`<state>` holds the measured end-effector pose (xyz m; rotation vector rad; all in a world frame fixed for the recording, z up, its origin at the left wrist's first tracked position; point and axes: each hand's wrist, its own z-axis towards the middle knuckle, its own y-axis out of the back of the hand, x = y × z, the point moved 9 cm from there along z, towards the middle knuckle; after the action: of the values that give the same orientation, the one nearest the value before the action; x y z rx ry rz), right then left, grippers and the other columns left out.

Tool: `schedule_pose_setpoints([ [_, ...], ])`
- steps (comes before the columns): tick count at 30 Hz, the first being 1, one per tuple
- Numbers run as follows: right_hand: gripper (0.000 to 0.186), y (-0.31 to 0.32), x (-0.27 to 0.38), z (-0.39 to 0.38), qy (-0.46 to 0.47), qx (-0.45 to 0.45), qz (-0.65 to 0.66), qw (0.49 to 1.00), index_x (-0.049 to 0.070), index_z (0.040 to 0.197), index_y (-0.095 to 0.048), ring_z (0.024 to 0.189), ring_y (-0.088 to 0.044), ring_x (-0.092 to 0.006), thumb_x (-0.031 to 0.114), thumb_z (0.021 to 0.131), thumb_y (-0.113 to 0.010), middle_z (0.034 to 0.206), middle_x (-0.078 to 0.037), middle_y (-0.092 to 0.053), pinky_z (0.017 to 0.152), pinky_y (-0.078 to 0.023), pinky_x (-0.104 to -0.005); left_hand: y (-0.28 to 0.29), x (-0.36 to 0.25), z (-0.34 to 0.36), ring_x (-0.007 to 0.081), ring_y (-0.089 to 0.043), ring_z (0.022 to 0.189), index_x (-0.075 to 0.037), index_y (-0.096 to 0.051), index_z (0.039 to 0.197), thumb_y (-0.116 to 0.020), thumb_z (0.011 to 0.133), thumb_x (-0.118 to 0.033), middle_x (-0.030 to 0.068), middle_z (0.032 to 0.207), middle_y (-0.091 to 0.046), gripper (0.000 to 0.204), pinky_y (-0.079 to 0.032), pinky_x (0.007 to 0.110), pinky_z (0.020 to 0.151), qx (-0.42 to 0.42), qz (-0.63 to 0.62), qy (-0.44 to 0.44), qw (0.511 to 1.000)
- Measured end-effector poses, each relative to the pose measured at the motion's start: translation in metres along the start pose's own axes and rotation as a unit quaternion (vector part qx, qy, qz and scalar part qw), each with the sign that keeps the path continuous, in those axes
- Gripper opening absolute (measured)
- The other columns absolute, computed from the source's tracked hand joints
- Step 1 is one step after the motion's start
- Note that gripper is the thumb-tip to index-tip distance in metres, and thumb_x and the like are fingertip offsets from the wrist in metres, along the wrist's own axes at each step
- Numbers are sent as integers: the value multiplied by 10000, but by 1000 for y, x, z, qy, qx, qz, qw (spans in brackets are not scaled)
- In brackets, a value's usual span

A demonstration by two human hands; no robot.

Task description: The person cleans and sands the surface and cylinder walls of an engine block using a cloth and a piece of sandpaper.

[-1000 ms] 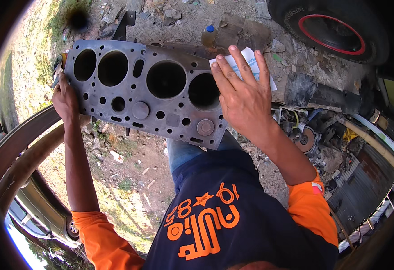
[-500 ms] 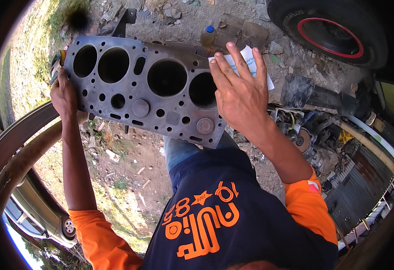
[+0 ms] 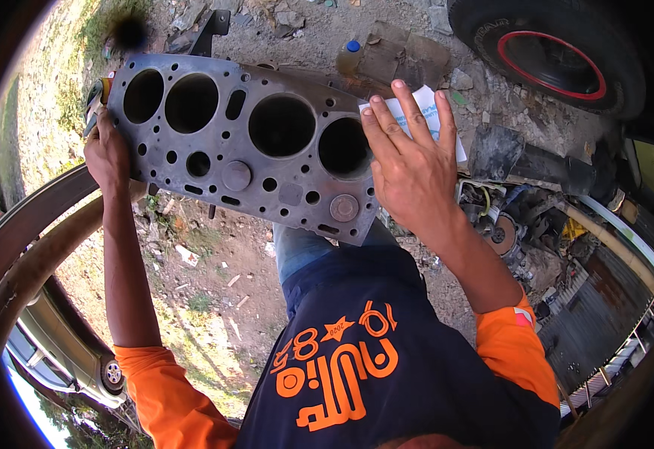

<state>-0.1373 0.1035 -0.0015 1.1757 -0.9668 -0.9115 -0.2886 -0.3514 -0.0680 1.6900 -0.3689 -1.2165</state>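
Observation:
A grey metal engine block (image 3: 215, 161) stretches across the upper middle, its flat face with large round cylinder bores turned up. My left hand (image 3: 107, 153) is closed at the block's left end. Beside its fingers shows a small yellow, red and dark object (image 3: 99, 93), partly hidden; whether the hand grips it or the block's edge is unclear. Over the block's right end my right hand (image 3: 415, 172) has its fingers stretched and spread. A white sheet with blue print (image 3: 425, 101) shows under and between those fingers. The right thumb is hidden.
A black tyre with a red-ringed wheel (image 3: 551, 63) stands at the upper right. Engine parts (image 3: 500, 232) lie right of my arm. A blue-capped container (image 3: 349, 60) is behind the block. A rail (image 3: 50, 202) and a parked car (image 3: 65, 352) are at the left.
My right hand has slid slightly right and down along with the white sheet, uncovering more of the rightmost bore. My left hand stays at the block's left end.

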Motion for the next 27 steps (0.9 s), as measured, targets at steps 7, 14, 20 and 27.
schedule_pose_setpoints([
  [7, 497, -2, -2, -15, -10, -8, 2, 1000, -10, 1357, -713, 1510, -506, -346, 88, 870, -712, 1407, -160, -722, 1280, -236, -647, 2, -8, -4, 356, -719, 1014, 46, -768, 1209, -519, 1035, -631, 247, 1069, -778, 743, -510, 424, 988, -12, 20, -4, 1000],
  [14, 454, -4, -2, 0, -4, -10, -7, 1000, -15, 1330, -735, 1490, -532, -350, 161, 911, -716, 1394, -177, -730, 1266, -218, -694, 3, -6, -2, 356, -720, 985, 48, -769, 1195, -520, 1037, -634, 237, 1053, -779, 743, -515, 421, 961, -4, 13, 8, 1000],
  [20, 459, -1, -1, 17, -8, -2, 8, 1000, 2, 1336, -739, 1499, -528, -336, 154, 904, -723, 1409, -161, -727, 1284, -198, -676, -2, -3, -2, 373, -714, 990, 29, -778, 1187, -501, 1034, -656, 245, 1058, -775, 754, -513, 437, 961, 8, 17, 3, 1000],
  [27, 499, -2, -3, 10, 0, -8, 10, 1000, 17, 1338, -741, 1499, -525, -343, 162, 862, -770, 1404, -156, -728, 1277, -218, -685, -2, 0, 0, 414, -723, 1098, 7, -768, 1266, -506, 1031, -649, 268, 1157, -775, 745, -508, 452, 1006, 11, -1, 16, 1000],
])
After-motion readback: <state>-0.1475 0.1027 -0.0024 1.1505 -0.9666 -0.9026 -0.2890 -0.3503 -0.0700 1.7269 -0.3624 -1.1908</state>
